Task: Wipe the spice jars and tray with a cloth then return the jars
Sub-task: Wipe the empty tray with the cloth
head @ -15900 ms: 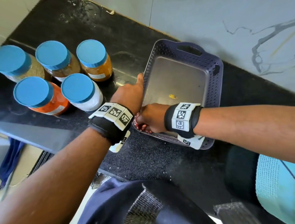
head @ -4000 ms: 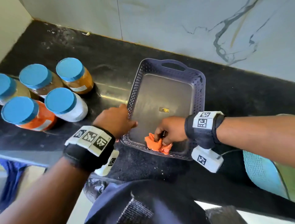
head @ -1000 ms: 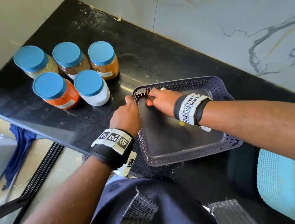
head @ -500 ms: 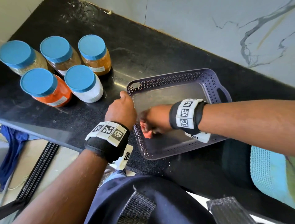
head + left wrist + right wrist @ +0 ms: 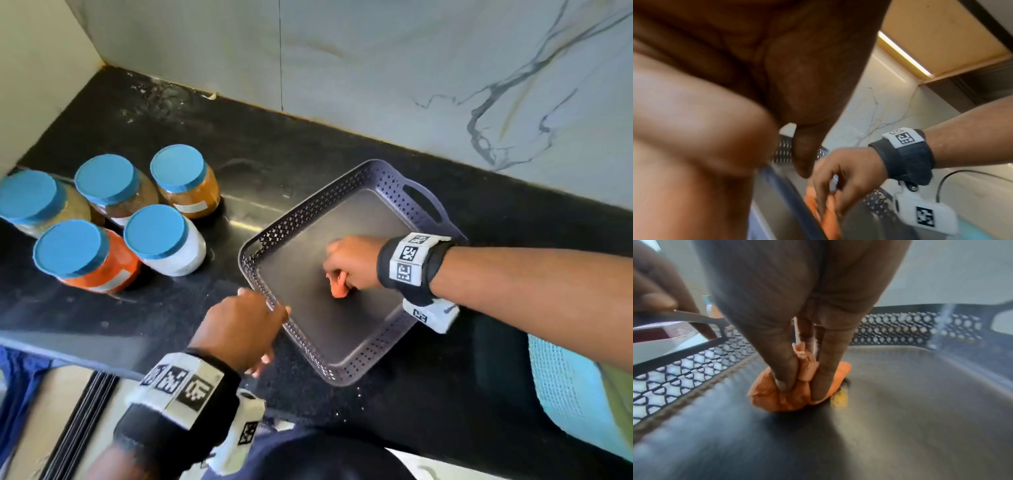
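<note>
Since the previous frame, right hand (image 5: 352, 262) has shifted from tray's (image 5: 346, 371) left wall to centre floor, fingers bunched around orange cloth (image 5: 781, 395) (pressed down). Left hand (image 5: 239, 330) grips the lower-left rim. Five jars (image 5: 164, 240) stand at frame left

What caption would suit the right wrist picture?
A right hand presses a bunched orange cloth onto the floor of a perforated tray.

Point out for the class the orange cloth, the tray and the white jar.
orange cloth (image 5: 777, 395): right wrist view, bunched front fold.
tray (image 5: 329, 202): head view, far perforated wall.
white jar (image 5: 156, 231): head view, blue lid.
</note>
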A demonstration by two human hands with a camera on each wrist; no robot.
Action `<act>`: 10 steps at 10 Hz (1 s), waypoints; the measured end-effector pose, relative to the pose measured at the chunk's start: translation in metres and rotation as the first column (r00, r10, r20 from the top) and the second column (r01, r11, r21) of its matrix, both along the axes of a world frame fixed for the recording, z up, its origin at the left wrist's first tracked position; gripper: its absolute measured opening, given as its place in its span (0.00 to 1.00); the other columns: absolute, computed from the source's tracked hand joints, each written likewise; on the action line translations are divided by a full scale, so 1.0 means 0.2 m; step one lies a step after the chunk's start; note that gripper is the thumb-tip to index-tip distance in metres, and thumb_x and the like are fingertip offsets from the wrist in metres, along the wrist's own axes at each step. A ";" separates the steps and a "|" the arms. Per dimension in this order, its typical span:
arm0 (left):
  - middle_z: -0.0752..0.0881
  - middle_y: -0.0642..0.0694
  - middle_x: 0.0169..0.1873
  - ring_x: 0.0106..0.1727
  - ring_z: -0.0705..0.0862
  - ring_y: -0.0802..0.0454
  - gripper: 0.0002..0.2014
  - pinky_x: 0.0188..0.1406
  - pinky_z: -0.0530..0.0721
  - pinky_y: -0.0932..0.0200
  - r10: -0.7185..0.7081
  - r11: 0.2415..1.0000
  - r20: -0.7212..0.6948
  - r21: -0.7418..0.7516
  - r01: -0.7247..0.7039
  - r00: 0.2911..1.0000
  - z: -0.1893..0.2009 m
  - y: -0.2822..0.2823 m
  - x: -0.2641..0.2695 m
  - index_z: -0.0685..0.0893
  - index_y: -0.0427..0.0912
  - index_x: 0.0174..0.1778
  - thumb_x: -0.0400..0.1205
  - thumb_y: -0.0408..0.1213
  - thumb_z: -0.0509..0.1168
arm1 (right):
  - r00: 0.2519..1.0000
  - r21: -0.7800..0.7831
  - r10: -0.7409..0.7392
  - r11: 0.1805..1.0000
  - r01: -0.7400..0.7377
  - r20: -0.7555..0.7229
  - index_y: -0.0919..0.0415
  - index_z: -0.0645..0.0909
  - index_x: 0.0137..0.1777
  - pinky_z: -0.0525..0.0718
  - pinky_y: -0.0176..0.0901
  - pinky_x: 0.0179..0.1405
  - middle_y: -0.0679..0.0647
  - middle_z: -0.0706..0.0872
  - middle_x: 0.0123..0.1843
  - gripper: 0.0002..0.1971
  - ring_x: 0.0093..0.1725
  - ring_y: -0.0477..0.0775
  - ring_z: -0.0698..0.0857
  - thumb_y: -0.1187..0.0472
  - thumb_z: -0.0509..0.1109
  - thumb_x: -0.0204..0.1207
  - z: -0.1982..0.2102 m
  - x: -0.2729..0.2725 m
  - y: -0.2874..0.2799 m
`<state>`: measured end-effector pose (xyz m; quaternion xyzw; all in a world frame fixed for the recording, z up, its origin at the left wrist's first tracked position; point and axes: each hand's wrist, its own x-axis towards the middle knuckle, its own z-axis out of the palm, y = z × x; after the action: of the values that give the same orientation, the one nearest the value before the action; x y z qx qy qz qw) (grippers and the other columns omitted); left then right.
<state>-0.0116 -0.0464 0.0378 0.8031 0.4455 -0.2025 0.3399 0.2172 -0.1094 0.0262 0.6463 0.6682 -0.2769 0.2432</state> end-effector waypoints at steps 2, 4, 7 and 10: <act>0.90 0.35 0.54 0.57 0.89 0.32 0.21 0.52 0.84 0.47 -0.223 0.832 -0.127 0.492 0.257 0.966 0.21 0.22 0.23 0.86 0.40 0.54 0.88 0.56 0.60 | 0.997 -0.058 0.076 0.995 -0.077 -0.015 0.58 0.86 0.58 0.72 0.42 0.44 0.57 0.82 0.63 0.13 0.59 0.59 0.83 0.68 0.70 0.76 -0.01 -0.05 -0.10; 0.90 0.37 0.60 0.61 0.89 0.35 0.13 0.57 0.86 0.44 -0.421 0.739 -0.277 0.447 0.504 0.864 0.12 0.33 0.52 0.87 0.39 0.63 0.87 0.34 0.60 | 0.975 0.027 -0.219 0.975 0.219 0.033 0.58 0.88 0.60 0.77 0.42 0.46 0.57 0.84 0.63 0.13 0.58 0.62 0.87 0.67 0.69 0.79 0.03 0.03 -0.17; 0.88 0.30 0.56 0.58 0.88 0.28 0.12 0.52 0.82 0.41 -0.422 0.805 -0.137 0.398 0.439 0.896 0.04 0.39 0.53 0.68 0.37 0.64 0.86 0.30 0.60 | 0.939 -0.010 -0.304 0.952 0.306 -0.163 0.58 0.88 0.40 0.82 0.39 0.45 0.47 0.91 0.41 0.10 0.41 0.54 0.83 0.71 0.67 0.73 0.03 -0.12 -0.15; 0.88 0.29 0.62 0.48 0.92 0.36 0.58 0.52 0.90 0.48 -0.363 0.930 -0.052 0.049 0.365 0.931 0.09 0.22 0.46 0.36 0.36 0.89 0.81 0.60 0.72 | 0.710 0.415 -0.656 0.588 0.694 -0.258 0.58 0.91 0.52 0.82 0.45 0.57 0.54 0.90 0.54 0.13 0.55 0.58 0.88 0.69 0.69 0.73 0.30 0.00 -0.40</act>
<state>0.0798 -0.0027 0.0559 0.8769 0.3017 -0.2655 0.2636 0.2178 -0.1899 0.0857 0.8787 0.4284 -0.1969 -0.0756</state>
